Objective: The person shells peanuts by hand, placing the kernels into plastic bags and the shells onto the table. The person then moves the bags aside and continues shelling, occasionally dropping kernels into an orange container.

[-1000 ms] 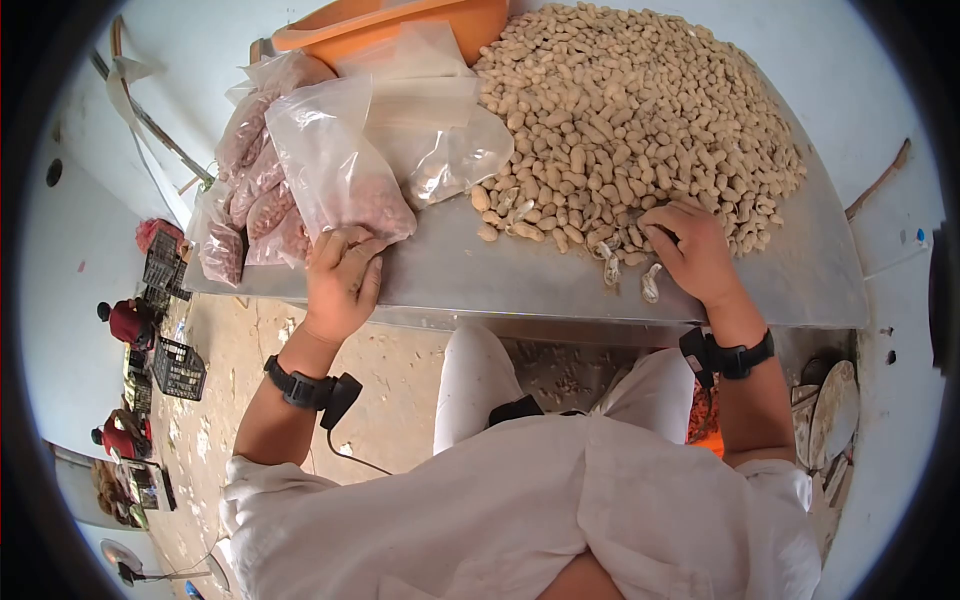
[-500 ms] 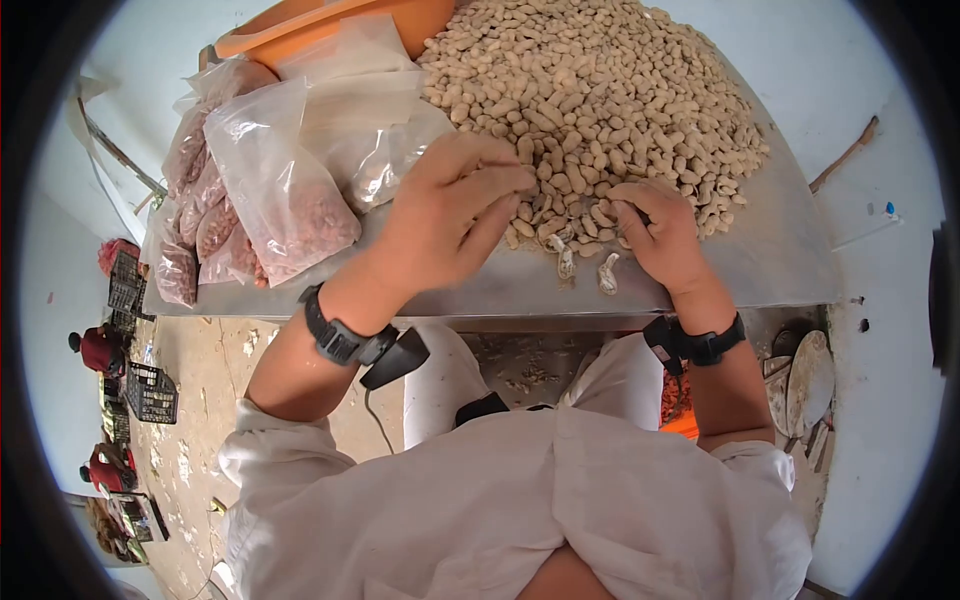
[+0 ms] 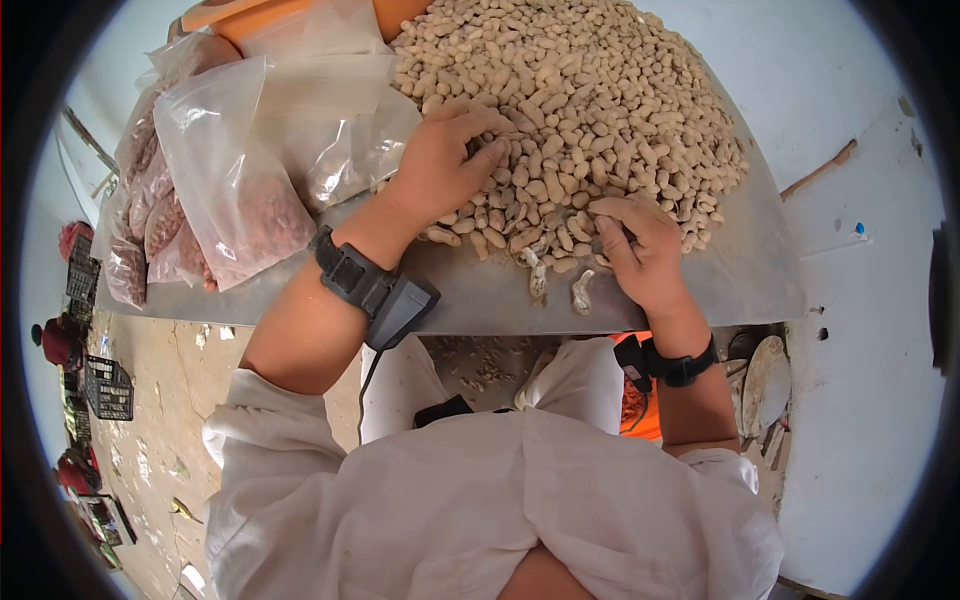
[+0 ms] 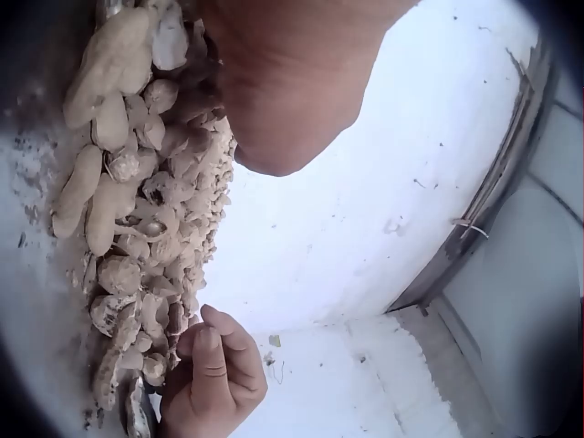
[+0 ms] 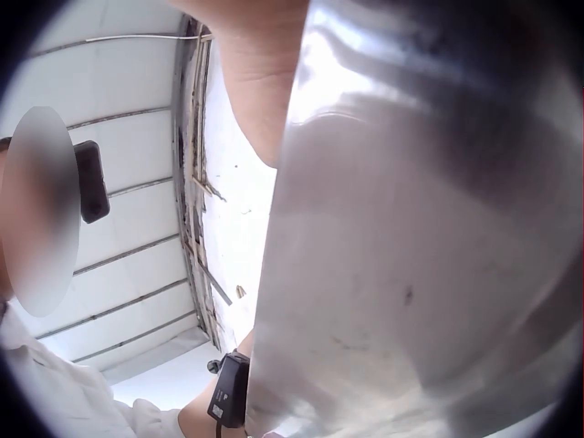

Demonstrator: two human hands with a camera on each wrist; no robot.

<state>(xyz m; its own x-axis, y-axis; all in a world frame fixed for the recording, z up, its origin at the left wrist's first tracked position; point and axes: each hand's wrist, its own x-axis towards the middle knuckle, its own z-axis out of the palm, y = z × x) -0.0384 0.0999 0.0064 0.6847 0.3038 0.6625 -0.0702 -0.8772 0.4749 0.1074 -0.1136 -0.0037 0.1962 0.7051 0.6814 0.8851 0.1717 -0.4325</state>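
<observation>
A large heap of unshelled peanuts (image 3: 570, 90) covers the middle of the metal table (image 3: 450, 290). My left hand (image 3: 440, 165) reaches onto the heap's left front edge, thumb and forefinger apart, tips among the peanuts. In the left wrist view its palm side looms over the shells. At the front edge of the heap is my right hand (image 3: 645, 250), fingers bent and thumb close to the forefinger; I cannot tell whether it holds a peanut. Split peanut shells (image 3: 582, 292) lie just left of it. The right wrist view shows mostly bare tabletop, its fingertips out of sight.
Left of the heap stands a clear plastic bag (image 3: 225, 170) part filled with pink kernels, beside several filled bags (image 3: 160, 190). An orange basin (image 3: 270, 18) sits behind them. Under the table there is an orange container (image 3: 645, 410). Black crates (image 3: 107, 388) and people (image 3: 60, 342) are far left.
My left hand has left the bag of kernels and crossed right to the peanut heap. The right hand stays at the heap's front edge. The head view has shifted rightward.
</observation>
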